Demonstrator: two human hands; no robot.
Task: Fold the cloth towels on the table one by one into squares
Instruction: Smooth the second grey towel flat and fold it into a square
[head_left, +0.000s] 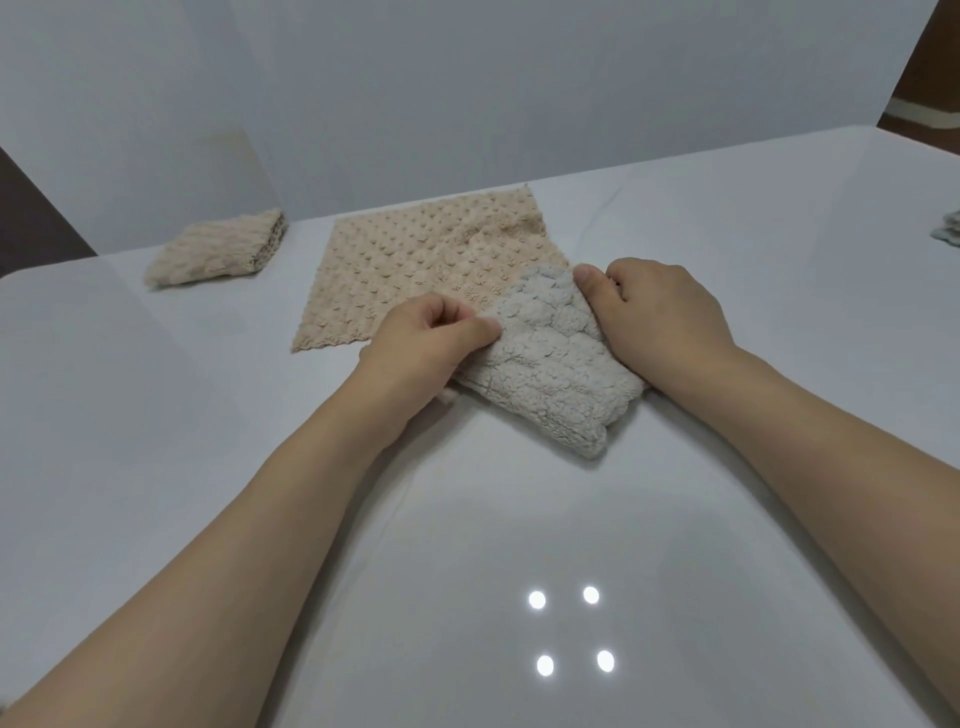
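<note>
Left hand & right hand both pinch the folded grey fluffy cloth towel, which overlaps the flat beige dotted towel w/ risk of dragging it or slipping unfolded.

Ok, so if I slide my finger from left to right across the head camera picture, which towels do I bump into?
folded beige towel → flat beige towel → grey towel gripped by both hands → a pale cloth poking in at the right edge.
</note>
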